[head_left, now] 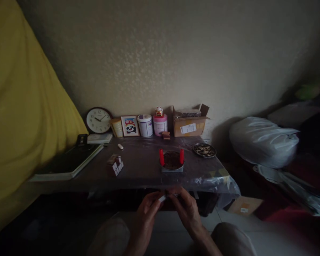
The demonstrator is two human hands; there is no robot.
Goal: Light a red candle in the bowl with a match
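Observation:
My left hand (149, 207) pinches a small matchbox (162, 198) with a pale side, in front of the table's near edge. Close beside it, the fingers of my right hand (185, 206) are pressed together; what they hold is too small and dark to make out. Beyond the hands, two red candles (181, 156) stand upright at either side of a round dish of dark material (173, 160). A stacked pack of matchboxes (116, 165) lies on the table to the left. Many matchsticks fill a round plate (204, 150) at the right.
Along the wall stand a clock (98, 120), a framed panda picture (130, 126), two tins (145, 125) and an open cardboard box (190, 124). A large book (69, 161) lies at left by a yellow curtain (29, 106). Plastic bags (264, 140) bulge at right.

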